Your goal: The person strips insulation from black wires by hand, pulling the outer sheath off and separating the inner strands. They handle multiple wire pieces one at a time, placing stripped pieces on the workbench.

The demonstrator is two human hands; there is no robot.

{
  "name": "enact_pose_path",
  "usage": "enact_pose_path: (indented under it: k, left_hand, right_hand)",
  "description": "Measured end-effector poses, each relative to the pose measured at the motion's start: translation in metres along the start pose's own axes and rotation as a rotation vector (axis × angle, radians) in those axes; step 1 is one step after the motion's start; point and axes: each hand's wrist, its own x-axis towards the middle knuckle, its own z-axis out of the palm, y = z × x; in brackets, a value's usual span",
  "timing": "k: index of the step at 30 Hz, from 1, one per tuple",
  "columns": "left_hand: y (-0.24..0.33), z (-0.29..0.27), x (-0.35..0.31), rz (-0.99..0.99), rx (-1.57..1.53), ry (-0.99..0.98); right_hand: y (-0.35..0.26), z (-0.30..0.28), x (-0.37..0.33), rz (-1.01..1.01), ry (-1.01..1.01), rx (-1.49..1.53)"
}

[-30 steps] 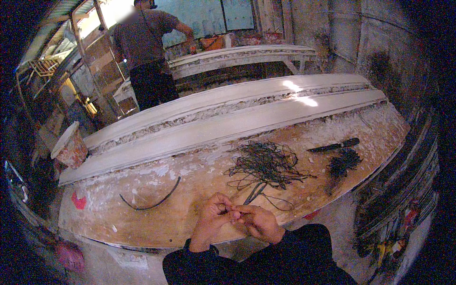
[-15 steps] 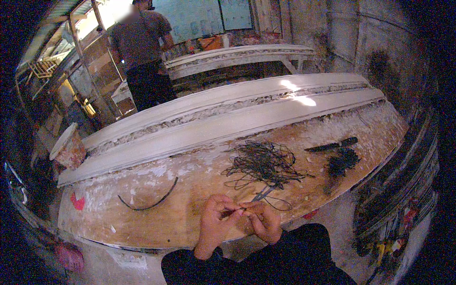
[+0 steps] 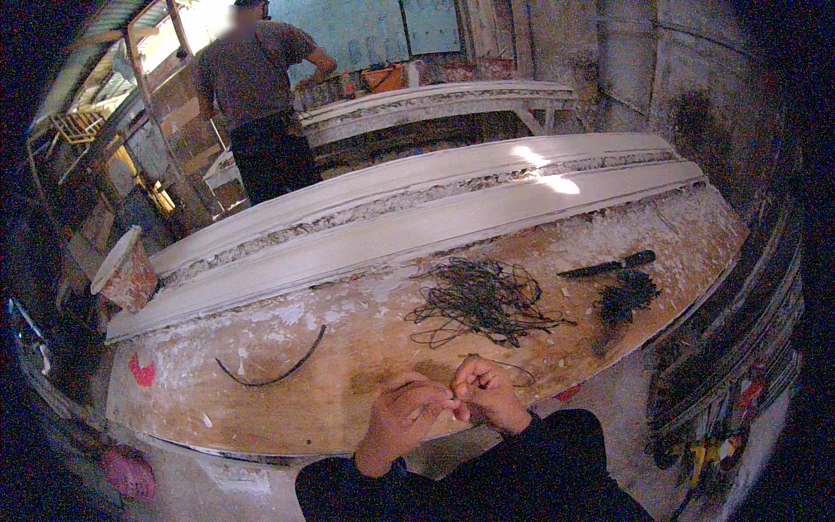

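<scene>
My left hand [image 3: 409, 416] and my right hand [image 3: 489, 393] meet at the near edge of the wooden board, fingertips pinched together. What they pinch is too small and covered to make out. A thin loop of dark cord [image 3: 524, 372] comes out from behind my right hand. Just beyond lies a tangled heap of dark cord [image 3: 478, 300]. To its right are a knife [image 3: 606, 264] with a black handle and a bunch of short dark pieces [image 3: 628, 294]. Off to the left rests a curved length of black cord [image 3: 277, 372].
The boat-shaped wooden board [image 3: 330, 418] carries long pale ridges [image 3: 391, 235]. A stained bucket [image 3: 126, 270] stands tilted at its left end. Beyond it a person [image 3: 257, 96] stands by a white bench [image 3: 435, 106]. A pink basket [image 3: 128, 470] is at lower left.
My right hand has turned and shifted slightly, and a grey strip behind it no longer shows. The person at the back has moved a little left and raised an arm toward the bench.
</scene>
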Motion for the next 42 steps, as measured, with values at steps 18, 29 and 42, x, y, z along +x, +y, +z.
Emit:
enact_pose_path:
  k: [18,29,42]
  left_hand:
    - [-0.002,0.005,-0.006,-0.278,-0.108,0.186]
    - [-0.002,0.008,-0.004,-0.132,-0.014,0.194]
    - [0.0,0.018,-0.002,-0.419,-0.347,0.213]
  right_hand:
    - [-0.004,0.019,-0.007,-0.137,0.286,-0.459]
    - [-0.009,0.019,-0.004,-0.468,0.265,-0.867]
    - [0.007,0.0,0.004,-0.173,0.073,-0.539]
